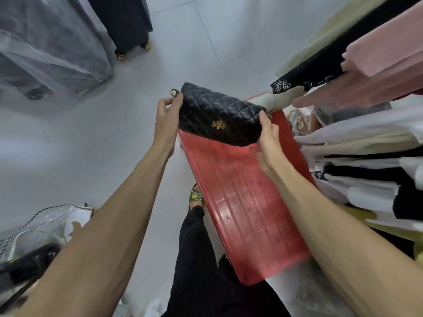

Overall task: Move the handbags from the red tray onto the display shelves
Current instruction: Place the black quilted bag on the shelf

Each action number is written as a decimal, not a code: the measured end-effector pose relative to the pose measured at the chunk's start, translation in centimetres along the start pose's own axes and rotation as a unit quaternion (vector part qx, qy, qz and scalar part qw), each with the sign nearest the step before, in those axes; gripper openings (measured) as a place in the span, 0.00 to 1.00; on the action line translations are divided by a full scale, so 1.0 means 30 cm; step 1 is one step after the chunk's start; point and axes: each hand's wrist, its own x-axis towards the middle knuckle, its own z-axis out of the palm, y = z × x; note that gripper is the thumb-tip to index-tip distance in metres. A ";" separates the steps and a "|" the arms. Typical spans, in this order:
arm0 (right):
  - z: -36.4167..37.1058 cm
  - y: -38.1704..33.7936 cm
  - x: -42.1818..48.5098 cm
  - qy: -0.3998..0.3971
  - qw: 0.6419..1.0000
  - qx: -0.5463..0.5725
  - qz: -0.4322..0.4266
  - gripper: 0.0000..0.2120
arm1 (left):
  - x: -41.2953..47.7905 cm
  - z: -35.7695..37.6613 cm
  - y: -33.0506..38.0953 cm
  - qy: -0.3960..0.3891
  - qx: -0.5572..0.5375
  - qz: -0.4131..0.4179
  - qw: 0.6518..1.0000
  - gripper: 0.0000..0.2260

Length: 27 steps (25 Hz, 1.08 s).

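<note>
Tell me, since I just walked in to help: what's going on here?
A person holds a black quilted handbag by its ends, left hand on one, right hand on the other, over the red tray. No other bag shows on the tray's visible part. Clothes crowd the right side.

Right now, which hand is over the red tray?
The right hand, gripping one end of the handbag over the red tray; the left hand grips the other end over grey floor.
</note>
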 end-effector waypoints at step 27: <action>-0.156 -0.152 -1.269 -0.368 0.860 0.021 -0.352 0.30 | -1.627 -0.493 0.266 0.263 -0.193 0.315 0.891 0.09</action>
